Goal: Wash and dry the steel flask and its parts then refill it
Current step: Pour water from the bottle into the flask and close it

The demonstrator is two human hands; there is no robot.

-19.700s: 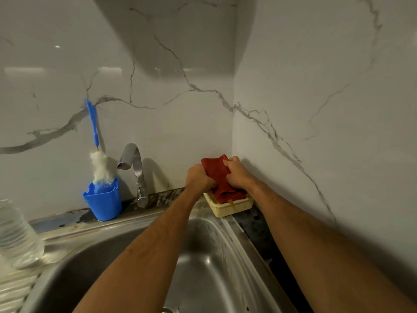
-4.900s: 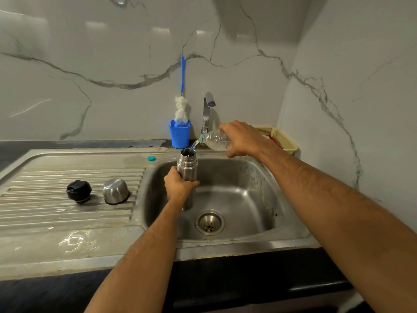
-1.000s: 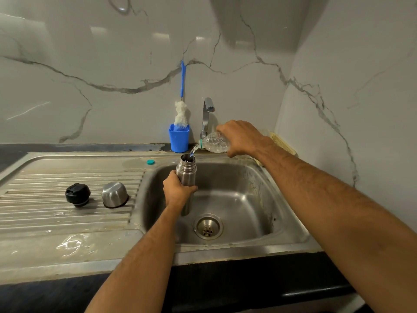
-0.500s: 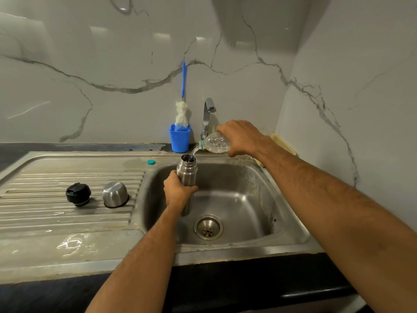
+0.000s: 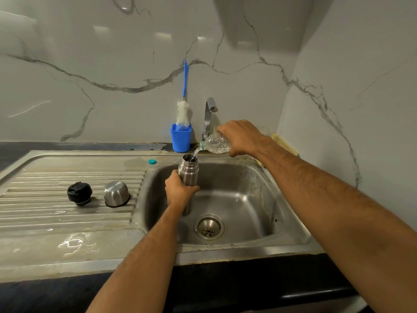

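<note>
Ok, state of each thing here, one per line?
Flask: open, upright over the sink, gripped by left hand.
Bottle: uncapped, tipped, pouring, held by right hand.
Black stopper: off, on drainboard.
Steel cup: upside down, on drainboard.
Tap: not running.
Brush: standing in blue holder.

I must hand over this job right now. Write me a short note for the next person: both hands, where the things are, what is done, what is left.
Left hand grips the steel flask, upright over the sink.
Right hand holds the tilted plastic bottle; water runs into the flask's open mouth.
Black stopper and steel cup lie apart on the drainboard; teal bottle cap sits by the basin edge.
Done: refilling under way; fill level not visible.
Left: finish pouring, fit stopper, then cup.
</note>
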